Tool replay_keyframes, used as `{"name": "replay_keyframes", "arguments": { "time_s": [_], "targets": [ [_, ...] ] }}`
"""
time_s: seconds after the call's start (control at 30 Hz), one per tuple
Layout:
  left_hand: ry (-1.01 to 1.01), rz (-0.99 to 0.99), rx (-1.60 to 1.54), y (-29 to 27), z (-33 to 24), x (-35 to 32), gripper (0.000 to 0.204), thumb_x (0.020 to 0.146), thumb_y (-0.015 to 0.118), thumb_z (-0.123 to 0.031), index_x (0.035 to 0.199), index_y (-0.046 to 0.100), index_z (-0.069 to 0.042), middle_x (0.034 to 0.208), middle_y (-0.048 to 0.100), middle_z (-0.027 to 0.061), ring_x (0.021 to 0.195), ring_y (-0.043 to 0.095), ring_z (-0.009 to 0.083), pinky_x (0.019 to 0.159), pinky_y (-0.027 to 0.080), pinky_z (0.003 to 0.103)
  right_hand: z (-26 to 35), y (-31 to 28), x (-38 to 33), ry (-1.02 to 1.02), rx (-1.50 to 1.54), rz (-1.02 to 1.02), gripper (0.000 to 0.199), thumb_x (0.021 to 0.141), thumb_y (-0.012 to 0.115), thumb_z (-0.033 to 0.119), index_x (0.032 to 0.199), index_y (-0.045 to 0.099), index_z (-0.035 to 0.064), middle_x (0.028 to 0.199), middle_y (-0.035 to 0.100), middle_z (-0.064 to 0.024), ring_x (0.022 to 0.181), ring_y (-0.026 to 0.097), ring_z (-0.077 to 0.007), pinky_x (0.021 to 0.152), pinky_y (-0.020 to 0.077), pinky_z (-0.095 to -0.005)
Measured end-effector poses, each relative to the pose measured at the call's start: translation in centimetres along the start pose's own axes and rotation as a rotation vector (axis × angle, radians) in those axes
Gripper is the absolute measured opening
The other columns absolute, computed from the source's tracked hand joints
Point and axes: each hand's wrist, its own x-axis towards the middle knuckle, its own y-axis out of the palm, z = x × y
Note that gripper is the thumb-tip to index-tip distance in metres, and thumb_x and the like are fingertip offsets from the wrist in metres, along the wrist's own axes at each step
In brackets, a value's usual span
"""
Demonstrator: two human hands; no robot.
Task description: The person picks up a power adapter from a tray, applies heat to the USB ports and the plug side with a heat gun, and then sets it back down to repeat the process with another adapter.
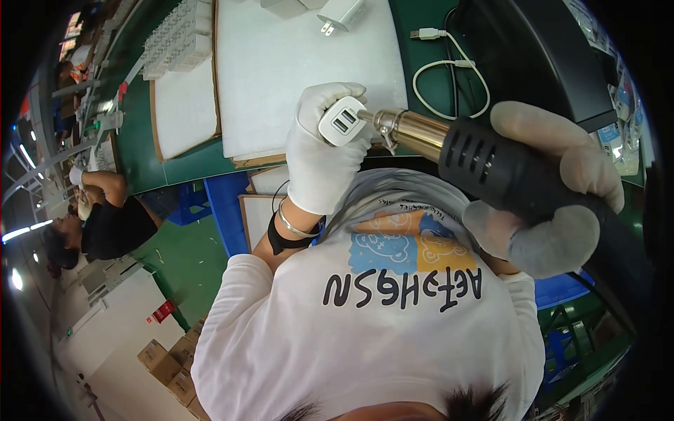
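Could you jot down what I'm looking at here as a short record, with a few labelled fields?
Setting: green workbench with white foam pads
Left hand: white glove, holding a small white charger block with two ports facing the camera
Right hand: grey glove, gripping a black heat gun
Heat gun tip: metal nozzle pointed at the charger block, right beside it
Also on bench: another white charger plug, a coiled white cable, a tray of white parts
Nearby: another person at left
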Motion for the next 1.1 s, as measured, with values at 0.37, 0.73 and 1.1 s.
{"name": "replay_keyframes", "arguments": {
  "time_s": [0.37, 0.73, 1.1],
  "targets": [
    [-0.075, 0.000, -0.012, -0.1, 0.2, -0.1, 0.044, 0.071, 0.066, 0.015, 0.109, 0.057, -0.007, 0.107, 0.057, 0.0042, 0.091, 0.058, 0.0127, 0.080, 0.049, 0.024, -1.3, -0.6, -0.6, 0.003, -0.059, -0.174, 0.029, 0.089, 0.057, 0.020, 0.115, 0.049, 0.0106, 0.103, 0.067, -0.0137, 0.076, 0.067, -0.0136, 0.070, 0.0517, -0.0172],
    [-0.082, -0.029, -0.129, 0.1, -0.6, -0.2, 0.050, 0.077, 0.067, 0.011, 0.121, 0.049, -0.005, 0.101, 0.061, 0.0051, 0.086, 0.059, 0.0091, 0.074, 0.051, 0.022, -2.4, -1.3, -1.3, 0.000, -0.129, -0.360, 0.026, 0.096, 0.047, 0.027, 0.111, 0.052, 0.0075, 0.097, 0.068, -0.0168, 0.069, 0.066, -0.0154, 0.061, 0.0539, -0.0196],
    [-0.618, 0.361, -1.446, -2.0, -0.4, 1.3, 0.055, 0.099, 0.046, -0.043, 0.135, 0.041, -0.002, 0.117, 0.056, 0.0224, 0.098, 0.063, 0.0354, 0.083, 0.057, 0.039, -2.2, -0.5, -0.4, -0.045, -0.156, -0.503, 0.036, 0.103, 0.037, 0.035, 0.108, 0.056, 0.0045, 0.091, 0.068, -0.0198, 0.063, 0.066, -0.0172, 0.051, 0.0560, -0.0221]
  ]
}}
